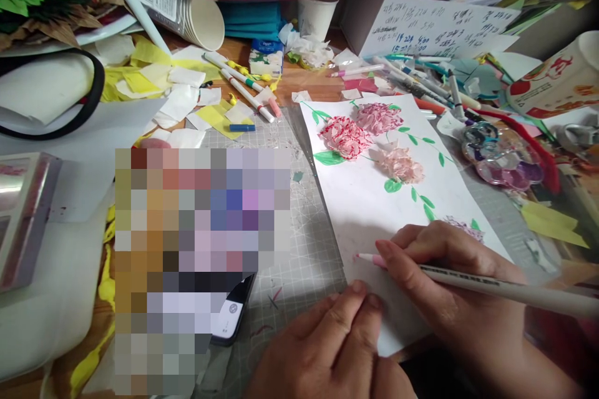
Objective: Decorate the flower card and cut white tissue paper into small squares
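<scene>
My right hand [449, 287] grips a white marker with a pink tip [491, 287], the tip touching the lower left of a white sheet [365, 206]. My left hand [332, 343] lies flat with its fingertips pressing the sheet's near edge. The sheet carries three pink tissue flowers: one red-edged [345, 136], one at the top [377, 117], one paler [400, 164], joined by drawn green stems and leaves. A purplish flower [461, 227] peeks out just behind my right hand.
A grey cutting mat [304, 243] lies under the sheet. A phone [231, 315] sits at the left with a blurred patch over it. Several markers [246, 88], paper scraps, paper cups [206, 22], a clear paint palette [498, 159] and a handwritten note [435, 28] crowd the desk.
</scene>
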`<control>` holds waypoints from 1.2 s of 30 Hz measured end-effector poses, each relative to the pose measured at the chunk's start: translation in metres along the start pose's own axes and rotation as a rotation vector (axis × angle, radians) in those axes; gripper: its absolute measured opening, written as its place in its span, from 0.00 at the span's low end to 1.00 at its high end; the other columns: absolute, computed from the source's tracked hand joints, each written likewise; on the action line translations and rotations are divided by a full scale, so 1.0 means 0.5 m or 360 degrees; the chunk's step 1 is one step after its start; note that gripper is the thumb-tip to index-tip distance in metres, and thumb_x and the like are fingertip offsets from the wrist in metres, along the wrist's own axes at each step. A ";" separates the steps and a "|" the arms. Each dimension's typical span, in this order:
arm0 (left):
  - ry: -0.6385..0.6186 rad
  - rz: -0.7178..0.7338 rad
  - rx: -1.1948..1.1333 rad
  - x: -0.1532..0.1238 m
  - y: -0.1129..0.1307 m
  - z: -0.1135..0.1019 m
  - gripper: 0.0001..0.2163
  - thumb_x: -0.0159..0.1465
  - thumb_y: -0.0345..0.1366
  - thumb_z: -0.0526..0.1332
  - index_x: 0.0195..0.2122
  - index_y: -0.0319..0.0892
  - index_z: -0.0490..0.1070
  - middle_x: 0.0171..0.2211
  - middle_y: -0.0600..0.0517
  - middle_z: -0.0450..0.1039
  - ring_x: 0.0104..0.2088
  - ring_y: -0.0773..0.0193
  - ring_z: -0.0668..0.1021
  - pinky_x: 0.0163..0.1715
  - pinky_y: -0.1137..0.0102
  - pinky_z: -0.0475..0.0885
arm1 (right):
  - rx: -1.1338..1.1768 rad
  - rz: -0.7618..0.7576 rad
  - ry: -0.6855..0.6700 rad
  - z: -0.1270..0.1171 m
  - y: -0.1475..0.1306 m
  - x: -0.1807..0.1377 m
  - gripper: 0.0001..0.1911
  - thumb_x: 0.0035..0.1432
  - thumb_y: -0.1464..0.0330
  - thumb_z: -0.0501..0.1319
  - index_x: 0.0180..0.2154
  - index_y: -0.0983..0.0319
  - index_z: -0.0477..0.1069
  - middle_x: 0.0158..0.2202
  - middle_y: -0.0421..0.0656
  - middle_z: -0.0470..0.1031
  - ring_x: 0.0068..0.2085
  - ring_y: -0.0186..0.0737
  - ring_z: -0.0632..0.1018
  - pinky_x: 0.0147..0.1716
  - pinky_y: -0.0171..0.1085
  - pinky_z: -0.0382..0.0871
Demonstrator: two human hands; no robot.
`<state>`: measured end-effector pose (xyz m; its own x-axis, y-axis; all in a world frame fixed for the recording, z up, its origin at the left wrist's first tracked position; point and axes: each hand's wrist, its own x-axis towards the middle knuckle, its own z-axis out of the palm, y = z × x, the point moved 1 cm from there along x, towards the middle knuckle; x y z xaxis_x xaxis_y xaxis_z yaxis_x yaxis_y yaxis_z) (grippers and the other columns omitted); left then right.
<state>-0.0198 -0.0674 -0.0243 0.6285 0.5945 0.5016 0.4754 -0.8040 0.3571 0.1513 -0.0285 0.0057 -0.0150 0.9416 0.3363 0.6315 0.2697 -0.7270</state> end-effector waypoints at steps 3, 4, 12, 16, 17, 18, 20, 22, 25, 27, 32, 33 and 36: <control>0.0018 0.0019 0.0009 0.000 0.001 0.002 0.07 0.62 0.29 0.56 0.27 0.43 0.67 0.44 0.50 0.79 0.46 0.59 0.80 0.47 0.71 0.76 | -0.0064 0.0047 0.0010 0.003 -0.001 -0.001 0.12 0.54 0.71 0.66 0.22 0.57 0.66 0.19 0.34 0.72 0.19 0.32 0.75 0.16 0.31 0.64; 0.0006 0.0021 0.0004 0.000 0.001 0.002 0.07 0.62 0.29 0.56 0.27 0.43 0.67 0.44 0.50 0.79 0.46 0.59 0.80 0.47 0.71 0.76 | -0.0093 0.0063 0.0012 0.003 -0.002 -0.001 0.13 0.54 0.70 0.66 0.22 0.57 0.66 0.19 0.34 0.72 0.19 0.32 0.75 0.16 0.31 0.63; -0.0061 -0.0018 -0.0015 -0.007 -0.002 -0.002 0.08 0.65 0.31 0.54 0.29 0.43 0.68 0.45 0.51 0.78 0.46 0.60 0.80 0.48 0.71 0.76 | -0.0085 0.0030 -0.0044 -0.001 -0.002 -0.002 0.12 0.55 0.71 0.66 0.23 0.57 0.66 0.19 0.34 0.72 0.19 0.30 0.74 0.16 0.31 0.63; -0.0030 -0.0024 0.0007 -0.002 0.000 -0.001 0.07 0.64 0.30 0.55 0.29 0.43 0.68 0.45 0.51 0.78 0.47 0.60 0.80 0.48 0.71 0.76 | -0.0091 0.0024 -0.0056 -0.001 -0.001 -0.003 0.13 0.55 0.71 0.66 0.22 0.57 0.66 0.19 0.34 0.72 0.20 0.33 0.76 0.15 0.31 0.64; -0.0015 -0.0010 0.0017 0.000 0.000 -0.001 0.07 0.64 0.29 0.55 0.28 0.43 0.68 0.45 0.51 0.78 0.47 0.60 0.80 0.48 0.71 0.76 | -0.0094 0.0020 -0.0064 -0.001 0.000 -0.002 0.13 0.54 0.71 0.66 0.22 0.57 0.66 0.19 0.35 0.72 0.20 0.33 0.76 0.15 0.31 0.63; -0.0006 0.0002 0.0025 0.002 0.001 -0.001 0.08 0.63 0.29 0.55 0.28 0.43 0.68 0.45 0.51 0.78 0.48 0.60 0.79 0.48 0.71 0.76 | -0.0101 0.0013 -0.0062 0.000 0.000 -0.002 0.13 0.54 0.70 0.66 0.22 0.57 0.66 0.19 0.35 0.72 0.20 0.33 0.76 0.15 0.31 0.63; 0.0000 0.0031 0.0025 0.005 0.001 -0.002 0.08 0.63 0.28 0.55 0.27 0.43 0.67 0.45 0.50 0.79 0.48 0.59 0.79 0.47 0.71 0.76 | -0.0125 0.0010 -0.0027 0.000 0.000 -0.001 0.13 0.55 0.71 0.66 0.22 0.57 0.65 0.19 0.34 0.71 0.19 0.32 0.75 0.15 0.31 0.62; -0.0004 0.0027 0.0020 0.007 0.000 -0.003 0.08 0.63 0.28 0.55 0.27 0.43 0.67 0.44 0.50 0.79 0.47 0.59 0.79 0.47 0.70 0.76 | -0.0145 0.0001 -0.0006 0.000 0.001 0.001 0.13 0.55 0.72 0.65 0.22 0.57 0.65 0.18 0.34 0.71 0.19 0.30 0.74 0.15 0.30 0.63; 0.0023 0.0020 0.0023 0.007 0.000 -0.004 0.08 0.63 0.28 0.55 0.27 0.43 0.67 0.44 0.51 0.79 0.46 0.60 0.80 0.46 0.70 0.77 | -0.0114 0.0005 -0.0005 0.001 0.002 0.002 0.13 0.55 0.72 0.65 0.22 0.57 0.65 0.18 0.33 0.70 0.19 0.29 0.73 0.16 0.29 0.64; 0.0029 0.0019 0.0019 0.006 0.001 -0.005 0.08 0.63 0.27 0.55 0.27 0.43 0.67 0.44 0.50 0.79 0.47 0.60 0.80 0.46 0.71 0.77 | -0.0084 0.0000 0.0015 0.001 0.002 0.001 0.13 0.54 0.72 0.66 0.22 0.57 0.65 0.19 0.33 0.71 0.19 0.29 0.73 0.16 0.29 0.64; -0.0021 0.0004 -0.0017 0.005 0.002 -0.004 0.07 0.62 0.27 0.55 0.28 0.43 0.68 0.46 0.50 0.78 0.48 0.59 0.79 0.47 0.70 0.76 | -0.0086 -0.0025 0.0005 0.001 0.001 -0.003 0.13 0.54 0.73 0.65 0.22 0.57 0.65 0.18 0.33 0.69 0.18 0.30 0.73 0.15 0.30 0.62; -0.0029 0.0005 -0.0021 0.003 0.002 -0.004 0.07 0.62 0.28 0.55 0.28 0.43 0.68 0.46 0.50 0.78 0.48 0.59 0.79 0.47 0.70 0.76 | -0.0084 -0.0018 0.0008 0.001 0.000 -0.003 0.13 0.54 0.73 0.65 0.22 0.57 0.65 0.17 0.33 0.69 0.18 0.30 0.73 0.15 0.30 0.63; -0.0052 -0.0023 -0.0031 -0.002 0.001 -0.001 0.06 0.62 0.30 0.57 0.28 0.43 0.67 0.46 0.50 0.78 0.46 0.58 0.80 0.47 0.69 0.76 | -0.0083 0.0000 0.0006 0.001 0.000 -0.003 0.13 0.55 0.73 0.65 0.22 0.57 0.65 0.18 0.33 0.69 0.18 0.30 0.73 0.16 0.30 0.63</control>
<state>-0.0206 -0.0687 -0.0241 0.6416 0.6058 0.4706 0.4725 -0.7954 0.3797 0.1510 -0.0295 0.0048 -0.0118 0.9409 0.3386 0.6713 0.2584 -0.6947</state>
